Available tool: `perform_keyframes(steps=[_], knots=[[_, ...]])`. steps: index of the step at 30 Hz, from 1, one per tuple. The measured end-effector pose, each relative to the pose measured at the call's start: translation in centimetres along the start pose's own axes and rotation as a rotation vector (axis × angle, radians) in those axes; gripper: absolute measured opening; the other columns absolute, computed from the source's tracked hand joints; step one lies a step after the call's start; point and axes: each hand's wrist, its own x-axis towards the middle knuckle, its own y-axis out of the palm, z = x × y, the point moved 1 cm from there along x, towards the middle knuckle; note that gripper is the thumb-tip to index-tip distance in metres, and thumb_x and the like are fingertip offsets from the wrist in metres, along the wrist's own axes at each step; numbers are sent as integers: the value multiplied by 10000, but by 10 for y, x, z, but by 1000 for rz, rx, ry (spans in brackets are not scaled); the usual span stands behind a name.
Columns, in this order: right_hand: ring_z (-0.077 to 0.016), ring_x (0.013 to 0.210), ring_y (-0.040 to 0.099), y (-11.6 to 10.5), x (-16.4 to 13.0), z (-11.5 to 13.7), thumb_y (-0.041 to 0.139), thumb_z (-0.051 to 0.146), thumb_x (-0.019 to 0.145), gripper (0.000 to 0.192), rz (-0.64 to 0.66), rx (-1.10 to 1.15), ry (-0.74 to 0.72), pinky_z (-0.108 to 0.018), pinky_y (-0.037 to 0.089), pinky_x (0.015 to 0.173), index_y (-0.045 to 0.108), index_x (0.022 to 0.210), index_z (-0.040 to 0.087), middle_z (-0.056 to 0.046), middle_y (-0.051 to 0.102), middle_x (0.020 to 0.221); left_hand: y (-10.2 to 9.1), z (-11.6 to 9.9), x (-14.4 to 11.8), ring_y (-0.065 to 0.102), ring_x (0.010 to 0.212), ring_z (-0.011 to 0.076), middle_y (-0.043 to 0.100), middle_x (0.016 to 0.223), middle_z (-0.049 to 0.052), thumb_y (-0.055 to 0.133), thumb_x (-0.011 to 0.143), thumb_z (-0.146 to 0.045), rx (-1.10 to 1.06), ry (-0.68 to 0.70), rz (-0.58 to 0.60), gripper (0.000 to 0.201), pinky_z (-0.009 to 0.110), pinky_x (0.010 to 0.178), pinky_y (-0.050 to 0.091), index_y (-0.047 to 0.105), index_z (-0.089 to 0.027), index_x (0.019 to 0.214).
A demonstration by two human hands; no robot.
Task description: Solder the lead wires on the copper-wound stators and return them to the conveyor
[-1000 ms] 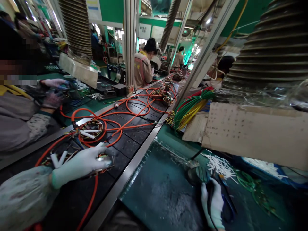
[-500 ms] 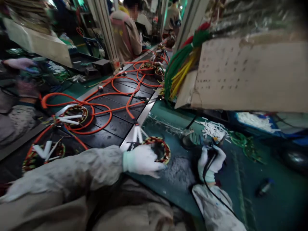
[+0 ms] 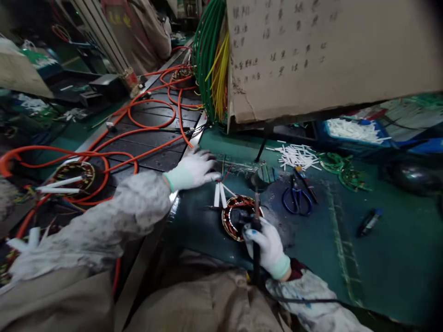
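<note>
Stator point(image 3: 238, 216) on table point(image 3: 363, 267) just before right hand point(image 3: 265, 244), fist gripping soldering iron point(image 3: 256, 230); left hand point(image 3: 194, 169) apart, spread flat.

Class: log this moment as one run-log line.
left hand: open, beside white sleeves | right hand: grips corded tool over stator

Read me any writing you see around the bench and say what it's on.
Cardboard sheet: rows of dark handwritten characters, too blurred to read.
Co-worker's jacket back: yellow marks, too blurred to read.
Nothing readable on the scissors, the stator or either glove.
</note>
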Motion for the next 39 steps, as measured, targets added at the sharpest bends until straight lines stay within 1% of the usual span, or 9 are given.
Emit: perform_keyframes(steps=[3, 5, 9, 14, 18, 21, 31, 35, 39], knots=[[-179, 770, 659, -11, 14, -11, 571, 139, 852, 262, 55, -80, -151, -297, 561, 630, 612, 1067, 283, -30, 670, 899, 9, 21, 16, 622, 811, 188, 699, 853, 83, 408, 994, -502, -253, 99, 380, 476, 289, 804, 451, 709, -157, 867], [-168, 729, 653, -26, 19, -20, 568, 156, 861, 228, 71, -91, -157, -280, 546, 610, 609, 1047, 281, -21, 677, 883, 18, 16, 16, 584, 710, 150, 659, 749, 40, 513, 945, -470, -425, 86, 443, 400, 245, 696, 414, 695, -159, 771], [-146, 676, 652, -44, 26, -17, 621, 153, 848, 203, 44, -142, -26, -249, 527, 584, 591, 1007, 276, 10, 658, 836, 31, -3, 11, 558, 664, 135, 632, 688, 15, 625, 849, -487, -742, -139, 262, 379, 232, 639, 401, 692, -134, 730], [-175, 881, 695, -21, 82, 7, 683, 271, 872, 275, -220, 48, 458, -320, 580, 798, 536, 1104, 274, -15, 656, 1006, 34, -21, 23, 585, 676, 137, 684, 719, 49, 700, 781, -529, -1231, -395, -8, 424, 238, 641, 448, 720, -106, 768], [-166, 951, 675, 2, 146, 17, 646, 303, 905, 287, -307, 405, 523, -348, 571, 896, 489, 1143, 278, -16, 646, 1053, 31, -32, 24, 587, 649, 130, 687, 686, 48, 810, 673, -432, -1440, -536, -95, 357, 243, 655, 469, 748, -92, 763], [-158, 948, 655, 10, 169, 18, 652, 313, 903, 286, -307, 449, 540, -344, 563, 902, 487, 1133, 277, -16, 631, 1062, 30, -36, 19, 589, 639, 128, 694, 684, 43, 820, 662, -371, -1497, -560, -95, 331, 245, 657, 472, 776, -89, 829], [-168, 880, 633, 11, 170, 13, 654, 385, 894, 315, -248, 414, 553, -360, 580, 829, 465, 1122, 278, -23, 633, 1045, 32, -36, 13, 623, 679, 146, 733, 750, 52, 826, 680, -389, -1515, -552, -80, 403, 265, 702, 496, 801, -103, 963], [-167, 864, 623, 10, 153, 17, 674, 356, 874, 312, -277, 374, 569, -369, 558, 853, 484, 1110, 281, -6, 600, 978, 20, -36, 13, 645, 754, 161, 755, 825, 60, 822, 687, -424, -1440, -511, -218, 392, 255, 714, 499, 802, -121, 936], [-151, 837, 629, 22, 134, 28, 722, 276, 813, 394, -148, 538, 679, -335, 551, 810, 464, 1110, 299, 28, 600, 928, 9, -38, 19, 626, 714, 141, 736, 780, 43, 859, 612, -402, -1534, -514, -298, 353, 226, 649, 487, 781, -123, 816]])
